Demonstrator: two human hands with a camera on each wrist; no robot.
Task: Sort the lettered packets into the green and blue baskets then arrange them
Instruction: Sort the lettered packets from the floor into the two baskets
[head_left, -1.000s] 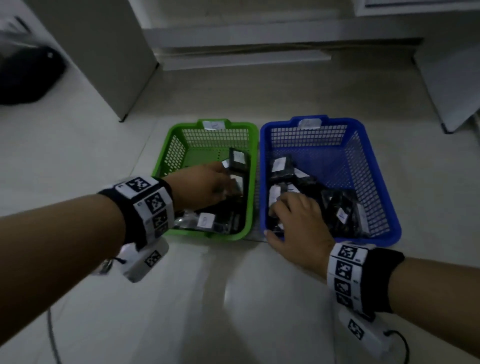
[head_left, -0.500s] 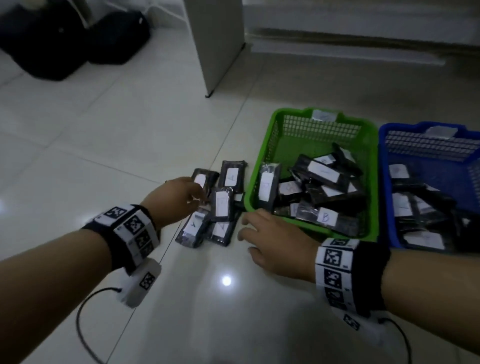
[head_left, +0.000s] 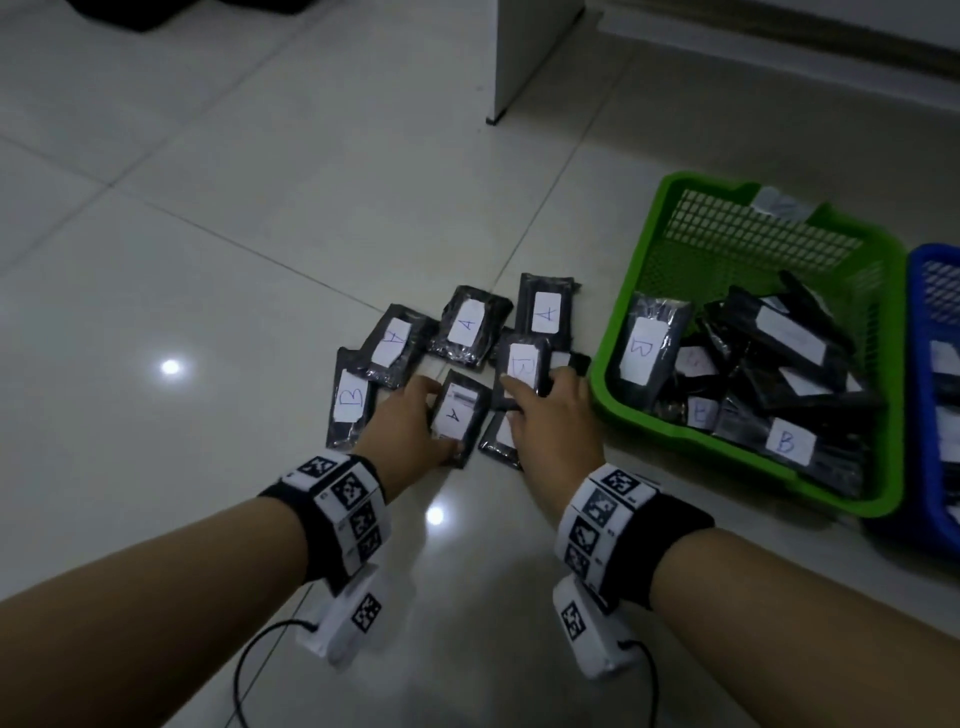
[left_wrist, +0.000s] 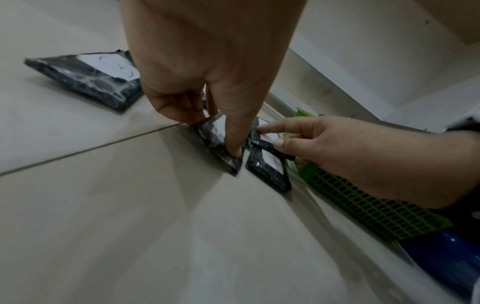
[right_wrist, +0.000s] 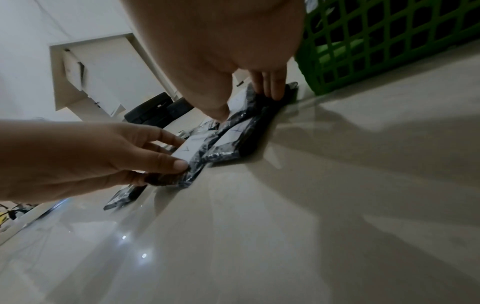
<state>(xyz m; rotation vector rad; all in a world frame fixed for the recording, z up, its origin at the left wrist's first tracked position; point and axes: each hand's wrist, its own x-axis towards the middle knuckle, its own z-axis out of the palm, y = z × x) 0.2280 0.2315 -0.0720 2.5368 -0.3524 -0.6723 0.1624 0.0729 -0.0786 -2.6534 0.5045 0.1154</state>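
Several black packets with white letter labels lie in a loose pile on the tiled floor, left of the green basket (head_left: 631, 280). My left hand (head_left: 439, 418) pinches an A packet (head_left: 457, 415) at the pile's near edge, thumb on its near corner (left_wrist: 228, 148). My right hand (head_left: 537, 382) grips a B packet (head_left: 521, 364) by its two long edges, thumb on one side and fingers (right_wrist: 270, 88) on the other. Another packet (head_left: 498, 441) lies partly under that hand. The green basket holds several packets, some marked B (head_left: 787, 441). The blue basket (head_left: 919, 364) is cut off at the right.
Loose packets marked A (head_left: 392, 340), A (head_left: 467, 325), A (head_left: 545, 312) and B (head_left: 353, 397) lie further out in the pile. A white cabinet panel (head_left: 519, 52) stands on the floor beyond. Dark bags (right_wrist: 155, 109) sit far off. Cables trail from my wrist cameras.
Both hands came out of the baskets and moved left to the pile on the floor. Each now holds a packet there. The head view swung left, pushing the baskets to the right edge.
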